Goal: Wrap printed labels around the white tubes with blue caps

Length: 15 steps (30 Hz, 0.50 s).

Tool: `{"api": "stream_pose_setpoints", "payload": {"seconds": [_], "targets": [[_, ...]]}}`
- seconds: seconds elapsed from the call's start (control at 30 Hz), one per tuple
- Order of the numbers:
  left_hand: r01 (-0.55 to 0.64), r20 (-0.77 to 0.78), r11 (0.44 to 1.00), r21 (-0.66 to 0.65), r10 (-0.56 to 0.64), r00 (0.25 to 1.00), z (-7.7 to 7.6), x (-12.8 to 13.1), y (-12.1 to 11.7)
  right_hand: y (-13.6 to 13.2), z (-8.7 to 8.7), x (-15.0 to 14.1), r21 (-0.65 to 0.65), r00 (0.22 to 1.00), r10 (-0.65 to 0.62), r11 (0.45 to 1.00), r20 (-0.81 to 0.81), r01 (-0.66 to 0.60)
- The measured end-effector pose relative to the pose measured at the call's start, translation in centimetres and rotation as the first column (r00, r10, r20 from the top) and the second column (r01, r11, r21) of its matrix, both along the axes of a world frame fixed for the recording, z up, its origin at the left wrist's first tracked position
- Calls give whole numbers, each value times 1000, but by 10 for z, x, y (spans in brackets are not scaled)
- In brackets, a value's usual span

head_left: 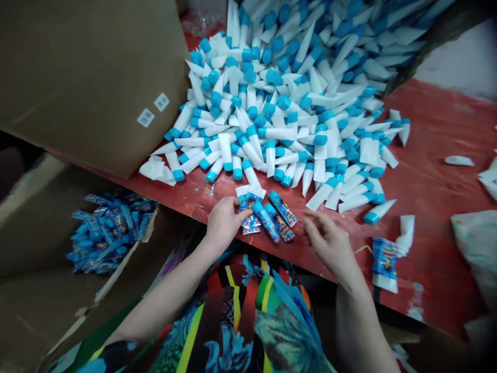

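Head view: left hand (pixel 224 224), fingers together, rests on a printed packet (pixel 248 203); right hand (pixel 330 244) spread nearby.

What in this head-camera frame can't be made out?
Head view:
- Printed packet under the left hand: partly covered by the fingers.
- Artwork on the packets by the right hand: too small to read.
- White tubes with blue caps: pile cut off by the top edge.
- Stickers on the cardboard flap: too small to read.
- Blue packets in the cardboard box: lower ones buried by upper ones.
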<state>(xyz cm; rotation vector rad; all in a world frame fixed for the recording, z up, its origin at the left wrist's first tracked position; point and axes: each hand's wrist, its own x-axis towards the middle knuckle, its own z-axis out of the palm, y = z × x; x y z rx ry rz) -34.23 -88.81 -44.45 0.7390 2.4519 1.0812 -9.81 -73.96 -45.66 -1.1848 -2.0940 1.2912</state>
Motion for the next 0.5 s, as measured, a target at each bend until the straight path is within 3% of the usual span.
{"api": "stream_pose_setpoints", "payload": {"seconds": [0.1, 0.17, 0.23, 0.33, 0.5], "targets": [[14, 0, 999, -39, -14, 1000, -4, 2, 5, 32, 12, -18, 288, 947, -273, 933, 168, 217], [19, 55, 1000, -19, -18, 998, -6, 3, 7, 46, 15, -34, 393, 879, -361, 891, 312, 226], [29, 116, 999, 15, -31, 993, -6, 0, 6, 53, 14, -47, 420, 844, -376, 884, 381, 205], [48, 133, 997, 55, -55, 990, -3, -6, 2, 56, 5, -53, 415, 868, -394, 874, 302, 253], [169, -5, 981, 93, -169, 986, 10, -15, -6, 55, -14, -34, 323, 874, -484, 822, -39, 469]]}}
